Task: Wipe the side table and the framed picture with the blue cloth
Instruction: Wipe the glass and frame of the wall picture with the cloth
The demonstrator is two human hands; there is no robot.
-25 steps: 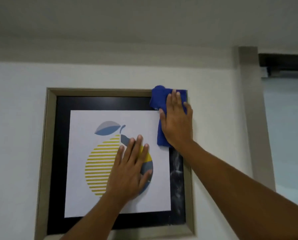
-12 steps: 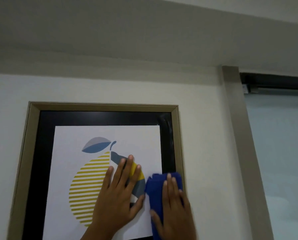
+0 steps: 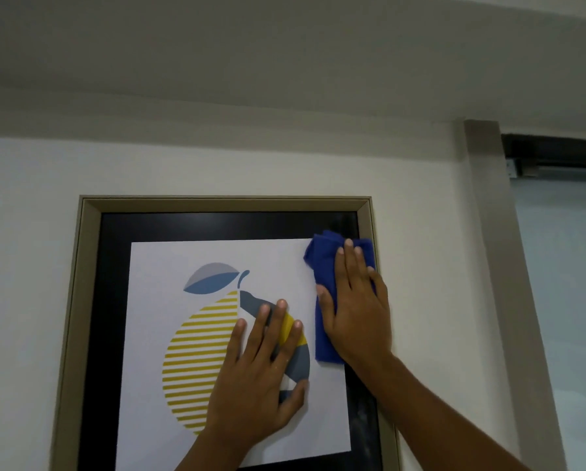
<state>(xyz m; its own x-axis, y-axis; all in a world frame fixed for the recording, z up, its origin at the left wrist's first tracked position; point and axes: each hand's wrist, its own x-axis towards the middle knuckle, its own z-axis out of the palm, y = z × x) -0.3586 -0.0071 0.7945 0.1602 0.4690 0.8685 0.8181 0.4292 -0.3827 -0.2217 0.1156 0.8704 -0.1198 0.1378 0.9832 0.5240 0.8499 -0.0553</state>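
Observation:
The framed picture [image 3: 91,300] hangs on a white wall, with a beige frame, a black mat and a print of a striped yellow fruit. My left hand [image 3: 261,379] lies flat on the glass over the fruit, fingers spread. My right hand [image 3: 356,307] presses the folded blue cloth [image 3: 322,263] against the upper right part of the picture, over the black mat and the frame's right edge. Smears show on the black mat below the cloth. The side table is out of view.
A beige door or window post [image 3: 495,232] runs down the wall right of the picture. Beyond it is frosted glass [image 3: 566,300] under a dark rail [image 3: 556,154]. The ceiling edge sits above.
My right hand slid the cloth down the picture's right side, then back up toward the top right corner. My left hand stayed flat on the print. The camera tilted upward.

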